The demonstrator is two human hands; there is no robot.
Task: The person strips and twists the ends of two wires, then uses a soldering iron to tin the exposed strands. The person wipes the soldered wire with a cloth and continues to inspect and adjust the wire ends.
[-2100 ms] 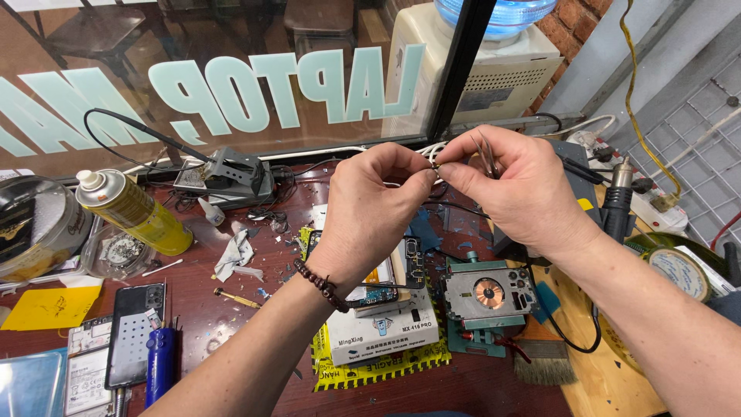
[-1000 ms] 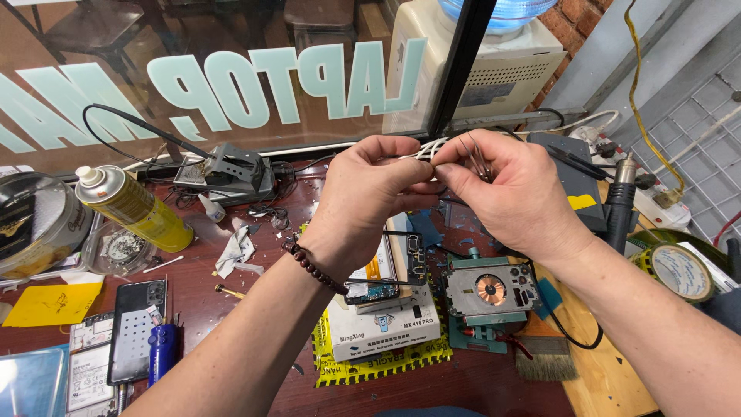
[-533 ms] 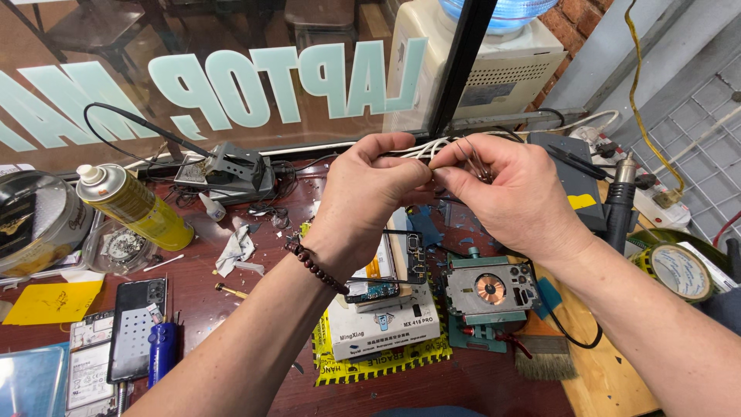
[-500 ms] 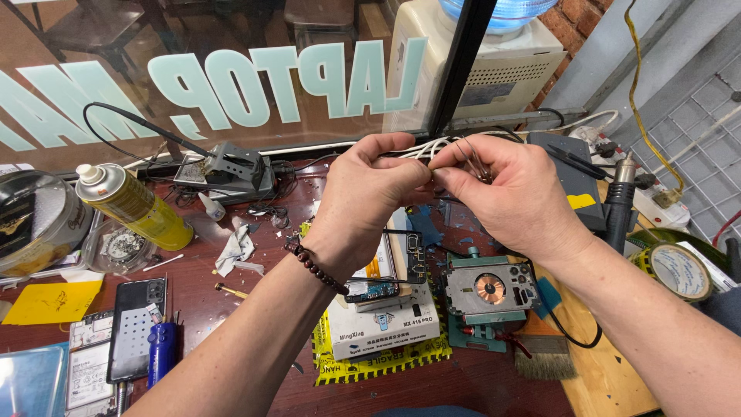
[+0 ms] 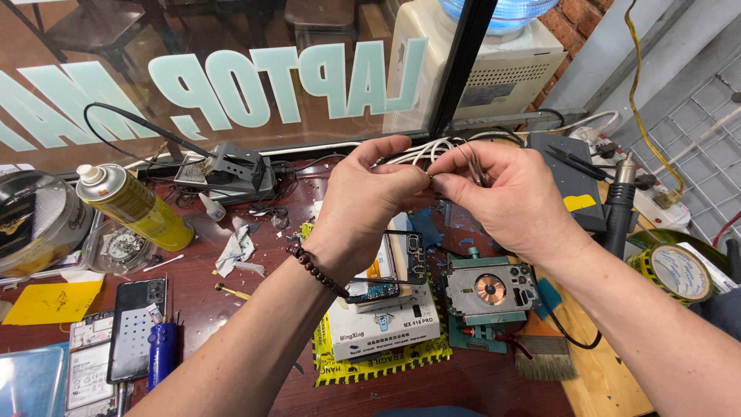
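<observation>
Both hands are raised above a cluttered repair bench. My left hand (image 5: 363, 202) pinches a tiny part at its fingertips, too small to identify. My right hand (image 5: 505, 197) holds thin metal tweezers (image 5: 471, 164) whose tips meet the left fingertips. Below the hands, an opened phone (image 5: 390, 266) with its board exposed lies on a white box (image 5: 382, 328). A grey heating fixture with a copper disc (image 5: 488, 292) stands to the right of it.
A yellow spray can (image 5: 135, 205) lies at the left beside a round tin (image 5: 35, 224). Phones (image 5: 135, 318) and a blue tool (image 5: 162, 351) sit front left. A soldering stand (image 5: 228, 170), a hot-air handle (image 5: 621, 205), a tape roll (image 5: 675, 270) and a brush (image 5: 544, 359) surround the work.
The two hands stay together at the same spot above the bench; they have drifted up slightly and the fingertips have shifted a little around the small part.
</observation>
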